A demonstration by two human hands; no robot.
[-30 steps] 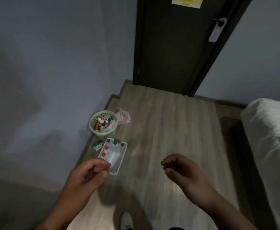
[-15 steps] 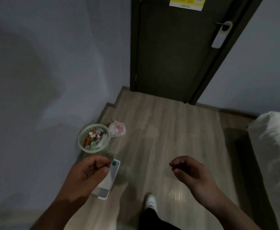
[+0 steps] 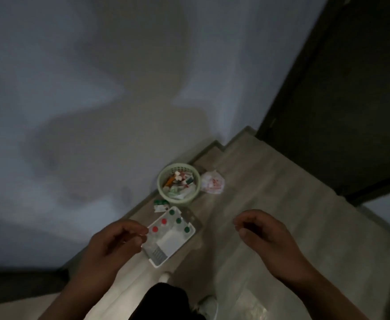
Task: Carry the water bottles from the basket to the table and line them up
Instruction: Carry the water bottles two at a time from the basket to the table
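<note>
A white rectangular basket (image 3: 160, 259) lies on the wooden floor by the wall. Several water bottles stand in it, seen from above: red caps (image 3: 164, 221) on its left side and green caps (image 3: 178, 220) on its right. My left hand (image 3: 117, 243) hangs above the basket's left edge, fingers loosely curled, holding nothing. My right hand (image 3: 263, 236) hovers to the right of the basket, also loosely curled and empty. No table is in view.
A round pale green waste bin (image 3: 178, 185) full of rubbish stands just beyond the basket against the wall, a crumpled white bag (image 3: 212, 184) beside it. A small packet (image 3: 160, 204) lies between bin and basket. A dark door (image 3: 339, 100) is at right. My shoe (image 3: 209, 306) shows below.
The view has swung left and down toward the wall; the basket now lies fully in view below my left hand. Both hands keep their loose curl.
</note>
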